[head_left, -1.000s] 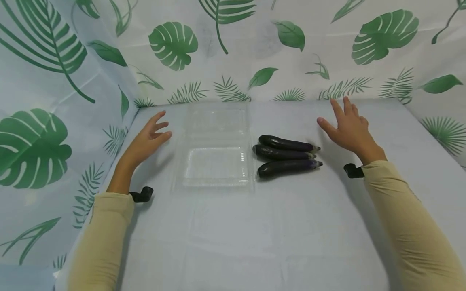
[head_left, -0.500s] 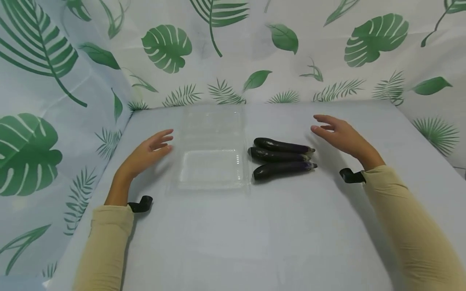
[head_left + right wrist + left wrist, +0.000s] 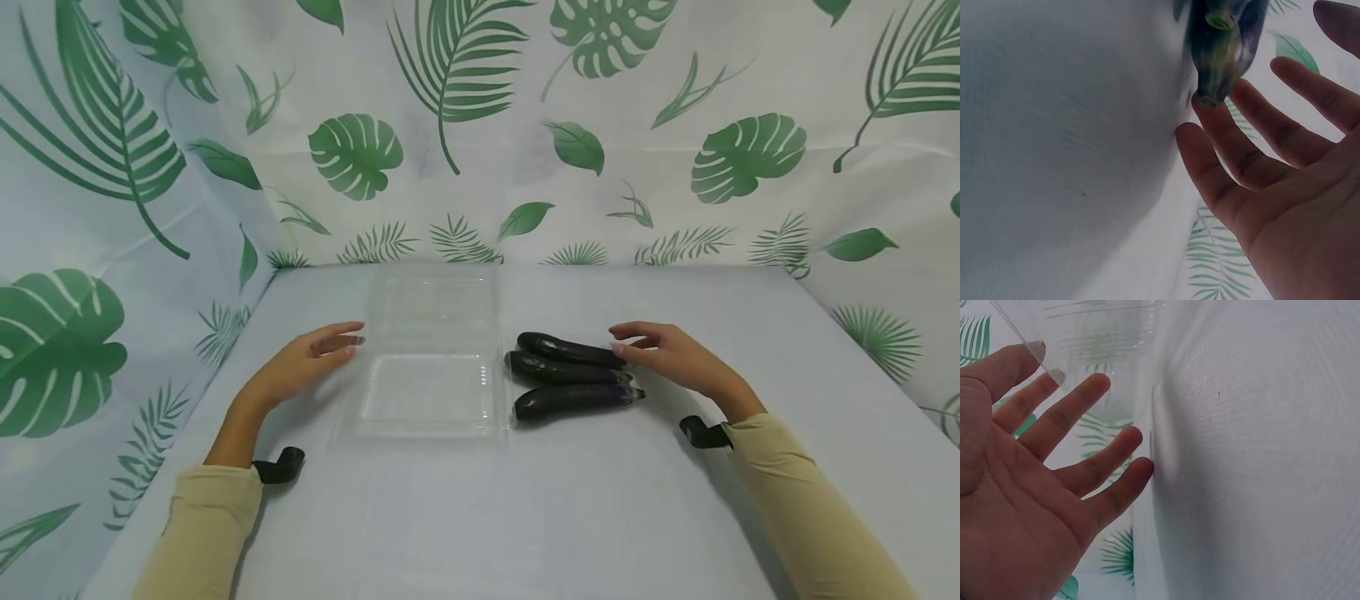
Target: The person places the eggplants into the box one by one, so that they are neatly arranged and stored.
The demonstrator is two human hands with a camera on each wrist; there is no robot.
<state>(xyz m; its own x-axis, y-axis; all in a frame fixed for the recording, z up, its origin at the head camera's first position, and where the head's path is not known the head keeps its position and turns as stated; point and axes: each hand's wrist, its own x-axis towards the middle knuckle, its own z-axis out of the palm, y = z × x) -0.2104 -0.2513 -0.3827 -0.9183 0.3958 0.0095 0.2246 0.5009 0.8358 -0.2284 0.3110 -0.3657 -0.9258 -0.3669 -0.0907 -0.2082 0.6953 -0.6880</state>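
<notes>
Leafy green-and-white sheeting (image 3: pixel 480 192) walls in the white-covered table (image 3: pixel 450 508) before you. Three dark eggplants (image 3: pixel 562 368) lie side by side, just right of the clear plastic container (image 3: pixel 423 396), which is spread flat and open. Your right hand (image 3: pixel 678 358) is at their stem ends, fingertips by the far eggplant (image 3: pixel 562 347); you grip nothing, and whether skin touches stem cannot be told. Your left hand (image 3: pixel 300 362) is at the container's left edge, near its fold, also loose and holding nothing; contact there is unclear.

Compared with a second ago, your right hand has come in from beyond the stems, and your left has moved closer to the container; eggplants and container lie as they did. Both your palms face inward, fingers extended and slightly bent, forearms angled in from the near corners.
</notes>
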